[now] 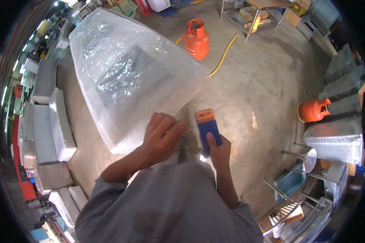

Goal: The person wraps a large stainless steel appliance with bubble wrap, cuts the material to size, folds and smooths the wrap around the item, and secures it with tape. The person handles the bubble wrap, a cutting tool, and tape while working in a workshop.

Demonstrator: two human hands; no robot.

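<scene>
In my right hand [220,150] is a flat blue box with an orange end [208,131], its thumb pressed across the blue face and the orange end pointing away from me. My left hand [163,135] is just left of the box, with curled fingers partly smeared by motion. Whatever those fingers pinch, if anything, I cannot make out. Beyond the left hand stands a large bulky item covered in clear bubble wrap [129,77]. The wrap's near edge comes close to my left knuckles; whether they touch is unclear.
An orange gas cylinder [197,42] with a yellow hose [224,56] stands beyond the wrapped item. Another orange cylinder [315,110] is at right, near wrapped metal goods [336,139]. Wrapped panels [63,125] line the left side. A metal-legged table [267,5] stands far right.
</scene>
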